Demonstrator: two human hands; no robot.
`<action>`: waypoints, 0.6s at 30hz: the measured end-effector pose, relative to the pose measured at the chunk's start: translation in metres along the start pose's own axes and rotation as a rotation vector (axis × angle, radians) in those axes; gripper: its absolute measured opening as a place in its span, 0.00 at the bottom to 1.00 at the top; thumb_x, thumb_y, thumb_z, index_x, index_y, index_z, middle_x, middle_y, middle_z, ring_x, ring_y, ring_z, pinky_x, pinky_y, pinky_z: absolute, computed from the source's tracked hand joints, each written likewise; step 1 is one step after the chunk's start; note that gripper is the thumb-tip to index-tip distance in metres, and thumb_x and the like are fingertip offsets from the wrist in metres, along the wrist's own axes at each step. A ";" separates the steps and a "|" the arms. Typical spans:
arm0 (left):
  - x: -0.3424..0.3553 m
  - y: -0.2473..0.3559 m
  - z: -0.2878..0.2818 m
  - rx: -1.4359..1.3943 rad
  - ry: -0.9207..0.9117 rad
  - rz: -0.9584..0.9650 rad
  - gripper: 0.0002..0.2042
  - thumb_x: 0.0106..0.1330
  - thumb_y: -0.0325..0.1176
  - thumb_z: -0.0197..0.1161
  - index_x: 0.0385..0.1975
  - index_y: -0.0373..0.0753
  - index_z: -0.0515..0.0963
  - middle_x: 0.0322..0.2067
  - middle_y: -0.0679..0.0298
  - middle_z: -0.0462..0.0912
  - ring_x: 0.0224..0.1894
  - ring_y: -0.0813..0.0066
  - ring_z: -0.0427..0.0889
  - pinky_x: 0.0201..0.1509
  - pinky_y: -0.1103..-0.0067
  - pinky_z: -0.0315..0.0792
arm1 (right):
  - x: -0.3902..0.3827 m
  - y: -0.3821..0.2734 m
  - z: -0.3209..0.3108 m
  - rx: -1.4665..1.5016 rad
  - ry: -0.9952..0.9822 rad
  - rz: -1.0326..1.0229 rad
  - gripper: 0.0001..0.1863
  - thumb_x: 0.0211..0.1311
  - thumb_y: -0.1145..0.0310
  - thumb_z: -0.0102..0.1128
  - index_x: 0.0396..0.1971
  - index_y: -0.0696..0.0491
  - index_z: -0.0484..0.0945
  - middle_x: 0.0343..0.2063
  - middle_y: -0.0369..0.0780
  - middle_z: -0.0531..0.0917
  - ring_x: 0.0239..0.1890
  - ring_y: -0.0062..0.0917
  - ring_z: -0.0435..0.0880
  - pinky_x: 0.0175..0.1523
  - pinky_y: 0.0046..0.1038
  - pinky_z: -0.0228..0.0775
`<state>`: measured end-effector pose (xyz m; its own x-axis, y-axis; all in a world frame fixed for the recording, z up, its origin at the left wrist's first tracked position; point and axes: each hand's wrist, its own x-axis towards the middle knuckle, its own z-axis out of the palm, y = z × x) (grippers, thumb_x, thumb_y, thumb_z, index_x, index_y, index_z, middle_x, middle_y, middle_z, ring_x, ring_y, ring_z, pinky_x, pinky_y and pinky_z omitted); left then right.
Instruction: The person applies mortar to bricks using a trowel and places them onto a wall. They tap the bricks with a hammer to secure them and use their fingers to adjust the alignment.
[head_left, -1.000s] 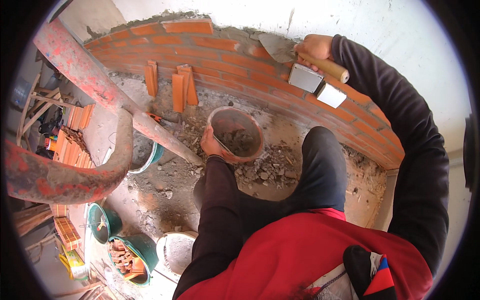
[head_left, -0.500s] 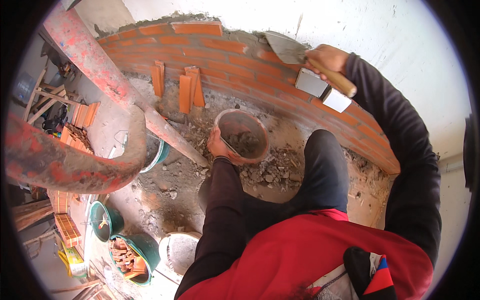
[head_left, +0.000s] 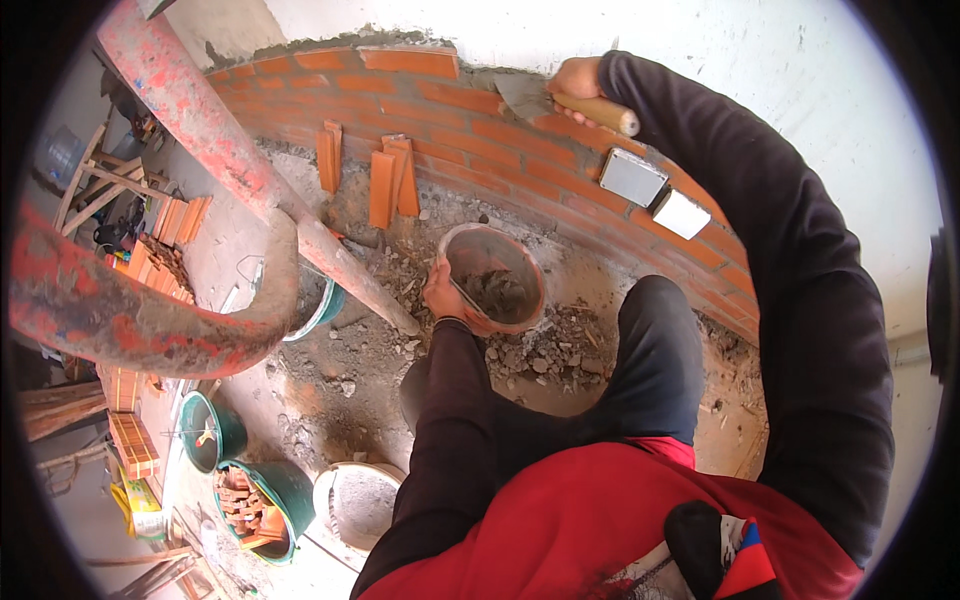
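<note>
My right hand (head_left: pixel 574 78) grips the wooden handle of a trowel (head_left: pixel 545 98), whose grey blade lies against the top course of the red brick wall (head_left: pixel 440 110). My left hand (head_left: pixel 447 298) holds the rim of an orange bucket (head_left: pixel 497 276) with grey mortar in its bottom, low near the rubble-strewn floor. A few loose bricks (head_left: pixel 392 180) lean upright against the wall's foot.
A red scaffold tube (head_left: pixel 230 160) crosses diagonally at left. Two grey electrical boxes (head_left: pixel 632 176) sit in the wall. Green buckets (head_left: pixel 212 430), one holding brick pieces (head_left: pixel 245 495), a pale bucket (head_left: pixel 358 500) and stacked bricks (head_left: pixel 132 440) stand at lower left. Rubble (head_left: pixel 555 345) covers the floor.
My right hand has carried the trowel left and up along the wall, from beside the electrical boxes to the top course. The bucket stays in my left hand.
</note>
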<state>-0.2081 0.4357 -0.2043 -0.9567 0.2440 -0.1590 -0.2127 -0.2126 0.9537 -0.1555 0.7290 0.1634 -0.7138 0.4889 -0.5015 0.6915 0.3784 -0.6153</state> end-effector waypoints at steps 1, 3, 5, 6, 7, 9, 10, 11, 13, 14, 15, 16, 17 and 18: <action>0.000 0.002 0.001 -0.032 -0.018 0.000 0.25 0.69 0.40 0.55 0.61 0.31 0.70 0.62 0.55 0.70 0.64 0.62 0.68 0.66 0.70 0.59 | -0.010 0.004 -0.005 -0.006 -0.003 0.026 0.17 0.71 0.58 0.41 0.30 0.54 0.74 0.20 0.34 0.76 0.17 0.19 0.74 0.22 0.26 0.72; -0.004 0.009 0.005 -0.021 -0.023 -0.034 0.25 0.70 0.41 0.55 0.60 0.30 0.70 0.61 0.52 0.71 0.64 0.59 0.68 0.66 0.68 0.60 | -0.014 0.020 -0.017 -0.033 -0.047 0.058 0.18 0.72 0.58 0.38 0.30 0.54 0.72 0.19 0.33 0.73 0.17 0.18 0.72 0.22 0.26 0.70; -0.006 0.012 0.005 -0.003 0.000 -0.048 0.25 0.70 0.42 0.55 0.59 0.29 0.71 0.60 0.50 0.72 0.63 0.58 0.69 0.65 0.67 0.61 | -0.035 0.028 -0.018 -0.068 -0.028 0.035 0.19 0.73 0.58 0.36 0.30 0.54 0.72 0.19 0.34 0.72 0.17 0.18 0.71 0.22 0.27 0.70; -0.006 0.013 0.009 0.008 0.012 -0.049 0.24 0.70 0.41 0.55 0.59 0.29 0.71 0.60 0.50 0.72 0.63 0.58 0.69 0.65 0.67 0.61 | -0.041 0.036 -0.023 -0.048 -0.017 0.074 0.22 0.75 0.54 0.35 0.30 0.54 0.72 0.15 0.34 0.70 0.15 0.18 0.70 0.19 0.27 0.68; -0.006 0.013 0.008 0.024 0.033 -0.049 0.24 0.70 0.41 0.55 0.59 0.29 0.71 0.59 0.51 0.72 0.62 0.58 0.70 0.65 0.67 0.61 | -0.047 0.043 -0.025 -0.062 -0.010 0.071 0.22 0.75 0.54 0.35 0.30 0.54 0.72 0.15 0.34 0.70 0.15 0.18 0.70 0.19 0.27 0.68; -0.004 0.011 0.006 0.003 0.029 -0.078 0.25 0.70 0.42 0.55 0.61 0.31 0.70 0.61 0.55 0.71 0.63 0.61 0.68 0.66 0.69 0.60 | -0.064 0.053 -0.028 -0.088 0.007 0.068 0.22 0.74 0.53 0.36 0.30 0.54 0.72 0.15 0.34 0.71 0.15 0.18 0.71 0.19 0.27 0.68; -0.003 0.010 0.004 -0.007 0.026 -0.092 0.25 0.70 0.42 0.55 0.61 0.32 0.70 0.62 0.57 0.70 0.64 0.63 0.67 0.67 0.70 0.59 | -0.075 0.053 -0.024 -0.057 0.031 0.083 0.22 0.74 0.53 0.36 0.29 0.54 0.72 0.16 0.33 0.71 0.15 0.18 0.71 0.18 0.27 0.68; -0.002 0.009 0.001 -0.028 0.027 -0.065 0.24 0.70 0.42 0.55 0.60 0.31 0.71 0.61 0.56 0.71 0.63 0.62 0.69 0.66 0.70 0.60 | -0.075 0.058 -0.022 -0.023 0.019 0.072 0.22 0.74 0.53 0.36 0.29 0.54 0.72 0.16 0.33 0.71 0.14 0.18 0.71 0.18 0.27 0.68; -0.006 0.011 0.004 -0.072 0.019 -0.015 0.24 0.70 0.42 0.55 0.57 0.29 0.73 0.58 0.54 0.74 0.60 0.61 0.72 0.65 0.69 0.61 | -0.078 0.073 -0.019 0.048 0.004 0.057 0.22 0.74 0.53 0.36 0.28 0.54 0.71 0.16 0.33 0.71 0.14 0.17 0.70 0.18 0.26 0.68; -0.007 0.012 0.005 -0.072 0.017 -0.032 0.24 0.70 0.42 0.55 0.57 0.29 0.73 0.58 0.54 0.74 0.60 0.62 0.72 0.65 0.70 0.61 | -0.077 0.076 -0.016 0.041 0.018 0.042 0.22 0.74 0.53 0.36 0.29 0.54 0.70 0.16 0.33 0.70 0.13 0.18 0.70 0.16 0.25 0.67; -0.010 0.018 0.010 -0.074 0.009 -0.050 0.24 0.70 0.42 0.56 0.57 0.29 0.74 0.58 0.54 0.74 0.60 0.62 0.72 0.64 0.70 0.61 | -0.079 0.078 -0.013 0.066 0.044 0.040 0.21 0.74 0.53 0.36 0.29 0.54 0.70 0.16 0.33 0.70 0.13 0.18 0.69 0.16 0.25 0.67; -0.012 0.021 0.014 -0.077 0.001 -0.069 0.24 0.70 0.43 0.56 0.57 0.29 0.74 0.58 0.54 0.75 0.60 0.62 0.72 0.64 0.70 0.61 | -0.077 0.080 -0.009 0.089 0.070 0.038 0.21 0.74 0.53 0.36 0.29 0.54 0.70 0.16 0.33 0.70 0.12 0.18 0.69 0.16 0.25 0.67; -0.011 0.017 0.018 -0.058 0.000 -0.055 0.24 0.70 0.43 0.56 0.57 0.29 0.74 0.57 0.55 0.75 0.60 0.63 0.72 0.64 0.70 0.62 | -0.077 0.084 -0.006 0.112 0.097 0.036 0.21 0.74 0.53 0.37 0.29 0.54 0.70 0.16 0.33 0.70 0.12 0.18 0.69 0.16 0.25 0.67; -0.008 0.015 0.013 -0.032 0.013 -0.033 0.24 0.70 0.43 0.56 0.56 0.29 0.74 0.57 0.55 0.75 0.59 0.63 0.72 0.64 0.70 0.62 | -0.075 0.086 0.000 0.119 0.111 0.058 0.21 0.74 0.53 0.37 0.29 0.54 0.69 0.15 0.33 0.70 0.11 0.18 0.69 0.15 0.25 0.66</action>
<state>-0.2008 0.4427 -0.1858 -0.9515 0.2389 -0.1939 -0.2504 -0.2349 0.9392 -0.0428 0.7249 0.1480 -0.6517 0.5932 -0.4725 0.7086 0.2541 -0.6583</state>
